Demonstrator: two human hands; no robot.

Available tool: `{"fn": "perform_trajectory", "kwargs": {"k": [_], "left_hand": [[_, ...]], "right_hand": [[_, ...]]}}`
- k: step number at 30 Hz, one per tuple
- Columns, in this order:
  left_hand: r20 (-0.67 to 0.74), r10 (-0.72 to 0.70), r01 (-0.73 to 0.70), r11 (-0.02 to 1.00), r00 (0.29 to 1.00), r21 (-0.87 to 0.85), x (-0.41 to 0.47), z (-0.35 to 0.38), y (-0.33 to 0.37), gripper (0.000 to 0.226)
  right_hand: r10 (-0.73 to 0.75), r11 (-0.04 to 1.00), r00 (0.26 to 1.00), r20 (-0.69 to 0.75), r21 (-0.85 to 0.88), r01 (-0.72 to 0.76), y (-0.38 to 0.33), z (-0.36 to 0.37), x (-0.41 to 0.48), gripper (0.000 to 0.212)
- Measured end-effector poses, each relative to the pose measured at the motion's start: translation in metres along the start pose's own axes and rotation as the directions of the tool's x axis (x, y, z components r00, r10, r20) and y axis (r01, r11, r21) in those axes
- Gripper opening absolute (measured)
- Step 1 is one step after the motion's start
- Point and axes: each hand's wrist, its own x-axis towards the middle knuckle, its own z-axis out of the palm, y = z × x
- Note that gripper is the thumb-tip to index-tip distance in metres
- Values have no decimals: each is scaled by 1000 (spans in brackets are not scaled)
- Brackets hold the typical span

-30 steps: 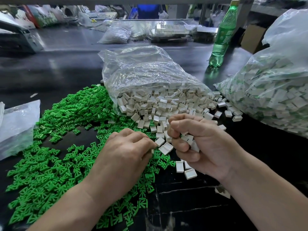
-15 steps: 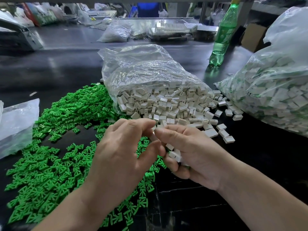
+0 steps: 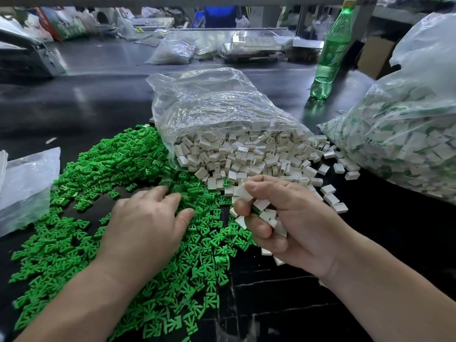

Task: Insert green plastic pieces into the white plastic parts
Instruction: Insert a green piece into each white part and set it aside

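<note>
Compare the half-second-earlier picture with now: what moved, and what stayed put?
The left hand left the right hand and dropped leftward onto the green pieces, fingers spread. The right hand stayed raised, clutching white parts. The bag of white parts and bottle stayed unmoved.

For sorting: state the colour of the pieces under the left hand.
Bright green pieces, clearest in the head view.

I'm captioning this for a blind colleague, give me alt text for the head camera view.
A right hand grips several white plastic parts while the left hand reaches into a spread of green plastic pieces. Behind them, an open clear bag spills more white parts.
</note>
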Motion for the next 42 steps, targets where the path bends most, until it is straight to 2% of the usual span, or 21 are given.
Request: {"fn": "perform_trajectory", "kwargs": {"k": [3, 6, 10, 13, 15, 18, 22, 25, 31, 33, 37, 42], "left_hand": [[-163, 90, -101, 993, 982, -61, -3, 1, 1, 34], [-223, 114, -144, 981, 968, -127, -2, 2, 0, 15], [-298, 106, -182, 953, 949, -241, -4, -1, 2, 25], [-397, 63, -241, 877, 916, -416, -8, -5, 6, 20], [-368, -9, -240, 746, 930, -622, -14, -8, 9, 13], [-223, -78, -158, 487, 972, -859, -20, -8, 12, 6], [-162, -4, -159, 191, 987, -969, -17, -4, 13, 15], [-132, 32, -134, 56, 991, -989, -16, 0, 13, 16], [-122, 54, -126, 67, 991, -990, -18, 2, 18, 20], [-129, 47, -133, 74, 990, -988, -19, 0, 19, 14], [-196, 30, -198, 163, 980, -966, -22, 0, 22, 2], [-174, 78, -182, 107, 982, -977, -23, -2, 22, 5]], "right_hand": [[-10, 1000, 1000, -2, -4, 10, 0, -2, 1, 7], [-19, 1000, 1000, -11, -1, 19, 1, -3, 2, 10], [-24, 999, 999, -42, -41, 22, 2, -2, 3, 7], [-29, 997, 997, -71, -70, 24, 2, -3, 3, 10], [-28, 992, 997, -78, -127, 17, 2, -2, 3, 5], [-25, 983, 997, -70, -186, 12, 4, 0, 2, 5], [-24, 975, 999, -37, -220, 15, 5, 3, 2, 7], [-33, 972, 999, -36, -234, 24, 6, 4, 1, 6], [-63, 956, 998, 28, -286, 69, 8, 10, -2, 7], [-82, 944, 996, 35, -316, 89, 8, 9, -3, 8], [-144, 896, 989, 38, -418, 147, 10, 8, -1, 10], [-165, 871, 985, 59, -459, 174, 11, 6, -1, 9]]}}
